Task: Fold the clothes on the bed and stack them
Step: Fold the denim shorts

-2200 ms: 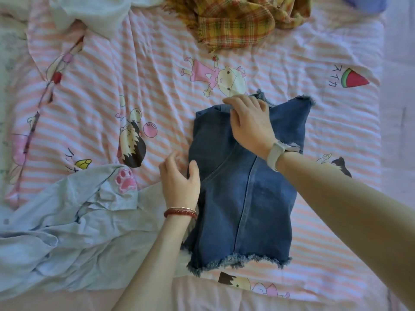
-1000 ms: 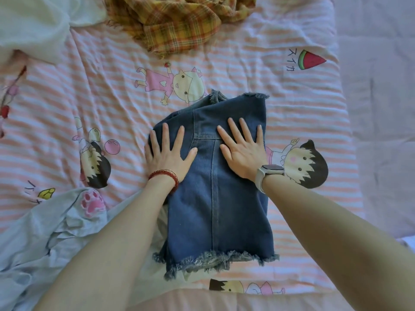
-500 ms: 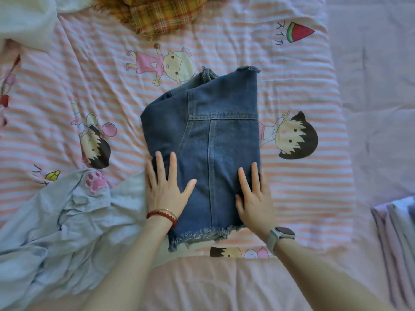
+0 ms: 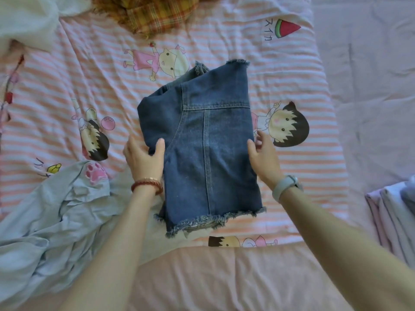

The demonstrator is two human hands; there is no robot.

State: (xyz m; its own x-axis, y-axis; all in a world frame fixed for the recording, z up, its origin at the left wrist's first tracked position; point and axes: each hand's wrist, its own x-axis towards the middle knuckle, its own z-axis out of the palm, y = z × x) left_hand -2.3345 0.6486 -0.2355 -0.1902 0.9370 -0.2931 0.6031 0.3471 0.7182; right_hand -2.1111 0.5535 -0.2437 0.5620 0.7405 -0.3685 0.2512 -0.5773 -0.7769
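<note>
Because folded denim shorts (image 4: 202,153) stay thick and stiffish, left hand (image 4: 143,161) and right hand (image 4: 265,162) each clasp a side edge — sensible holds.

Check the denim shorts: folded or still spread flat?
Folded. The denim shorts lie doubled lengthwise, one leg over the other, frayed hems stacked. The left hand and right hand grip the side edges.
</note>
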